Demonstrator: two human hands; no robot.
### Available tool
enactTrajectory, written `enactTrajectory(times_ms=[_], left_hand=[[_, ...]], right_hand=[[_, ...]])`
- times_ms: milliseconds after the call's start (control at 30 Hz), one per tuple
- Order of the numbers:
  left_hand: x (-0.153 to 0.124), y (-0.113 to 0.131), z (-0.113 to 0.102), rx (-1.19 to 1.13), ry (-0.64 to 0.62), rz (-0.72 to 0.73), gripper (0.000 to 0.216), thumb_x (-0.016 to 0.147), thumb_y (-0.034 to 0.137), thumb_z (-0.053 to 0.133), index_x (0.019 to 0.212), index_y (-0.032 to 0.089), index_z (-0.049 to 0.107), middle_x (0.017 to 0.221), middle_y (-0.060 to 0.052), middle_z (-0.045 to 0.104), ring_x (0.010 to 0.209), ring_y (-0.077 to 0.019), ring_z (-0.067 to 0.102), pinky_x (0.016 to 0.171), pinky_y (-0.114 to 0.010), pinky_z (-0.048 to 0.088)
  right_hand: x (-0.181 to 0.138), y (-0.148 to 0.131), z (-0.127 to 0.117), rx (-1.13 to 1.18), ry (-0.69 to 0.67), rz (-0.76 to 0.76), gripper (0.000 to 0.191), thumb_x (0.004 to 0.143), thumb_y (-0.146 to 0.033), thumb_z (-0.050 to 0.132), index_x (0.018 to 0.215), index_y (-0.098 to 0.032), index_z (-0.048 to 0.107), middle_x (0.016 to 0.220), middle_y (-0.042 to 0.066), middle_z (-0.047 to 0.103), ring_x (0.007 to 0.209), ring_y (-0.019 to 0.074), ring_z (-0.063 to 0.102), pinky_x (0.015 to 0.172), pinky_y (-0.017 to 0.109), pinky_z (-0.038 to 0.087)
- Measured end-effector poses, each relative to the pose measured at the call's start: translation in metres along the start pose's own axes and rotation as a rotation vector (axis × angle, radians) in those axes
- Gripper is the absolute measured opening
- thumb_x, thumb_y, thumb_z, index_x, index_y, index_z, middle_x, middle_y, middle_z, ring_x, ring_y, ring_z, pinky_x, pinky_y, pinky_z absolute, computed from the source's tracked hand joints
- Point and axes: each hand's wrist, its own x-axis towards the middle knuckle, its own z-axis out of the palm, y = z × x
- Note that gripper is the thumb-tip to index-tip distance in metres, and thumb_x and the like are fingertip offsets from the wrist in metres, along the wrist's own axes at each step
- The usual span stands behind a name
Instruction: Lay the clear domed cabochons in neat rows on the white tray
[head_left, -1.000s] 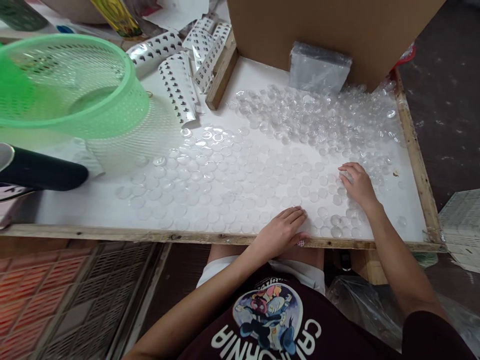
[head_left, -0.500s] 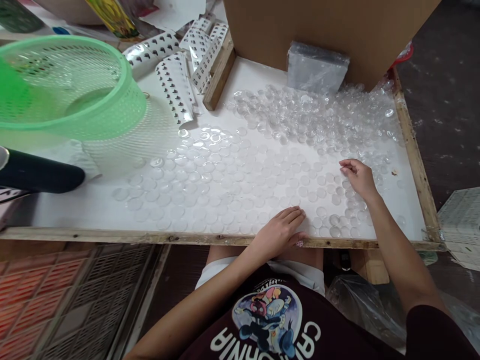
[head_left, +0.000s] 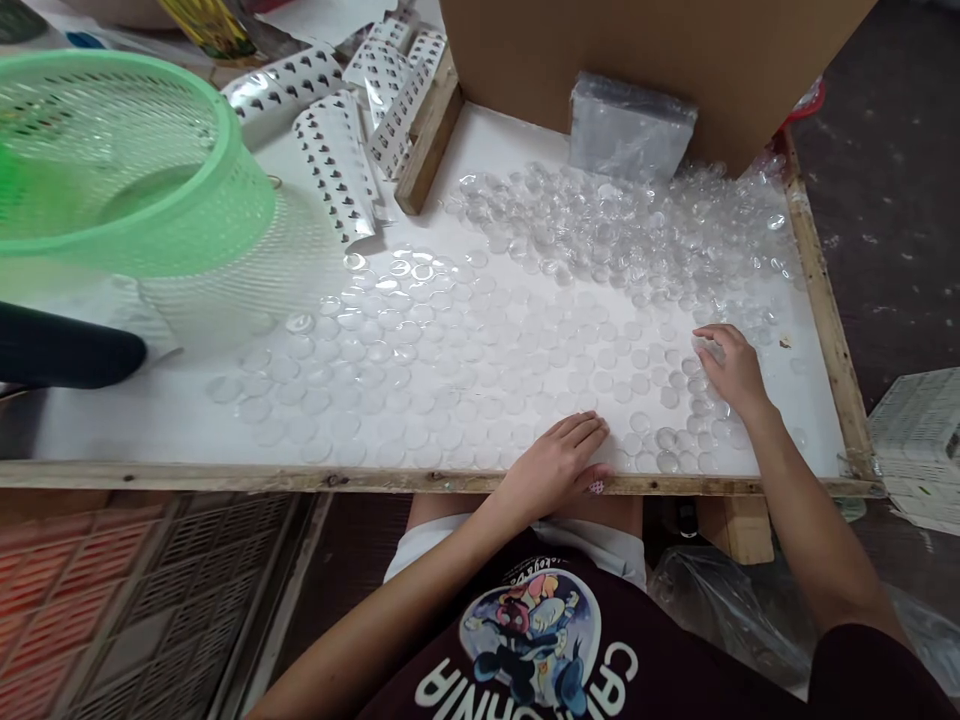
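Many clear round discs lie flat and close together over the white tabletop. My left hand rests palm down at the front edge, fingers stretched out and lying flat, beside the laid-out discs. To the right, my right hand is low over the discs at the right end of the spread. Its thumb and forefinger are curved and a little apart, with a clear disc visible at the gap; a firm hold on it does not show. Behind that hand is a loose heap of clear discs.
A green mesh basket stands at the left, above a dark cylinder. Printed sticker sheets lie by a wooden block. A cardboard box and a plastic-wrapped pack stand behind the heap. A wooden rim borders the table.
My right hand has shifted slightly right, and its thumb and forefinger have parted from a pinch. My left hand stays in place. The view has shifted slightly.
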Motion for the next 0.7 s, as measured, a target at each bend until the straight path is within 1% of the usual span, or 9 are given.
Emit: enactTrajectory(times_ms=[100,200,267,400,500,567,633,700], left_hand=[[0.000,0.000,0.001,-0.013,-0.002,0.004,0.048,0.103,0.044,0.053,0.138,0.011,0.054,0.137,-0.017,0.065,0.137,-0.0289,0.054,0.113,-0.049,0.049],[0.000,0.000,0.001,-0.016,0.002,0.004,0.048,0.103,0.043,0.053,0.137,0.010,0.054,0.136,-0.018,0.065,0.137,-0.0298,0.054,0.112,-0.049,0.049],[0.000,0.000,0.001,-0.021,0.002,-0.001,0.047,0.103,0.043,0.053,0.138,0.011,0.054,0.137,-0.018,0.064,0.137,-0.0296,0.054,0.112,-0.050,0.050],[0.000,0.000,0.000,-0.019,-0.005,-0.004,0.047,0.103,0.042,0.054,0.137,0.010,0.055,0.136,-0.018,0.064,0.137,-0.0297,0.054,0.112,-0.050,0.049],[0.001,0.000,0.000,-0.010,-0.011,-0.005,0.047,0.102,0.041,0.056,0.135,0.009,0.055,0.135,-0.019,0.065,0.136,-0.0300,0.055,0.113,-0.049,0.049],[0.001,0.000,0.000,-0.007,-0.011,-0.006,0.047,0.102,0.042,0.055,0.135,0.009,0.055,0.135,-0.018,0.065,0.136,-0.0300,0.055,0.112,-0.049,0.049],[0.001,0.000,-0.001,-0.009,-0.009,-0.006,0.047,0.102,0.042,0.055,0.136,0.009,0.056,0.135,-0.018,0.065,0.137,-0.0299,0.055,0.112,-0.049,0.049],[0.000,0.000,-0.001,-0.016,-0.007,-0.010,0.047,0.102,0.042,0.055,0.137,0.010,0.055,0.136,-0.018,0.065,0.137,-0.0296,0.054,0.112,-0.049,0.050]], right_hand=[[-0.004,0.002,0.000,-0.007,-0.006,0.012,0.025,0.085,-0.024,0.056,0.107,-0.023,0.068,0.111,0.010,0.069,0.109,0.0296,0.063,0.099,0.051,0.051],[-0.002,0.003,0.002,-0.008,-0.024,0.018,0.024,0.086,-0.024,0.054,0.106,-0.023,0.068,0.107,0.011,0.071,0.105,0.0299,0.064,0.096,0.051,0.052],[0.001,0.003,0.004,0.002,-0.007,0.042,0.025,0.088,-0.025,0.053,0.107,-0.023,0.068,0.106,0.011,0.073,0.100,0.0292,0.066,0.094,0.051,0.053],[0.007,0.009,0.001,0.042,0.043,0.134,0.026,0.089,-0.031,0.053,0.110,-0.023,0.068,0.101,0.010,0.075,0.089,0.0271,0.069,0.088,0.048,0.055],[0.011,0.012,-0.004,0.107,0.075,0.211,0.026,0.086,-0.033,0.058,0.107,-0.023,0.069,0.094,0.008,0.074,0.083,0.0246,0.068,0.083,0.044,0.056],[0.014,0.011,-0.005,0.199,0.085,0.263,0.027,0.082,-0.035,0.062,0.105,-0.022,0.069,0.091,0.006,0.074,0.081,0.0227,0.068,0.080,0.041,0.056],[0.017,0.006,-0.003,0.314,0.049,0.281,0.031,0.078,-0.038,0.067,0.104,-0.022,0.070,0.090,0.006,0.072,0.081,0.0214,0.067,0.079,0.039,0.056],[0.021,0.000,0.001,0.386,-0.031,0.267,0.033,0.077,-0.040,0.070,0.103,-0.021,0.070,0.088,0.005,0.071,0.081,0.0210,0.067,0.078,0.038,0.056]])
